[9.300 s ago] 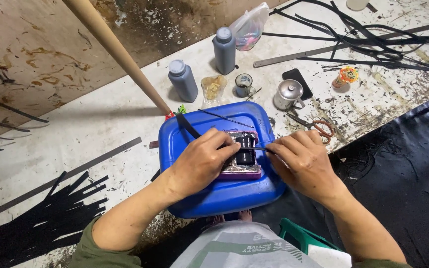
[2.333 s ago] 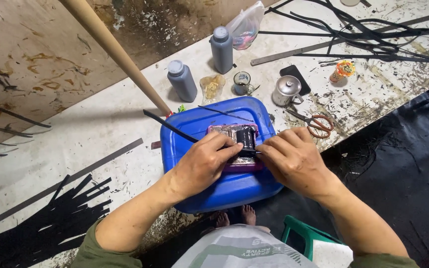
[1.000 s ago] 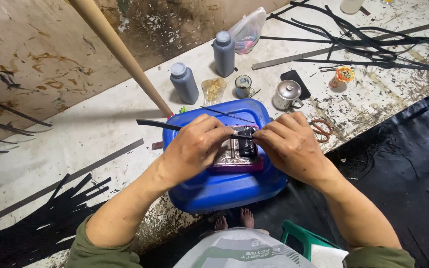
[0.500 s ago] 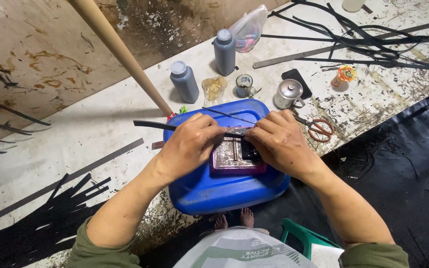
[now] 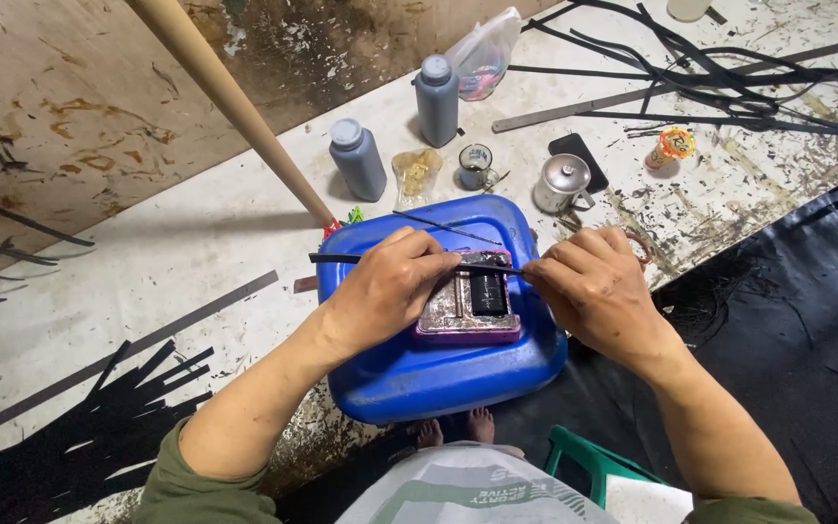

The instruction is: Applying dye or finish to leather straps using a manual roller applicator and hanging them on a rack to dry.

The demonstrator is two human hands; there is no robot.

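Left hand (image 5: 385, 286): fingers gripping a black strip (image 5: 337, 258) over the block (image 5: 469, 309).
Right hand (image 5: 594, 291): fingers pinching the strip's other end.
Support: blue jerrycan (image 5: 419, 374) is lying under the block.

Glossy blue plastic jerrycan (image 5: 409, 374), shiny metal cup (image 5: 563, 181), matt black strip (image 5: 341, 259), rough paint-flecked tabletop (image 5: 147, 252).

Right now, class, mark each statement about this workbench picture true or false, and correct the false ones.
1. Both hands rest on a blue container. True.
2. The left hand holds a black strip. True.
3. Two grey bottles lie tipped over. False: both stand upright.
4. The small metal pot sits on the blue container. False: it stands on the table behind it.
5. The right hand is beside a purple-edged tray. True.
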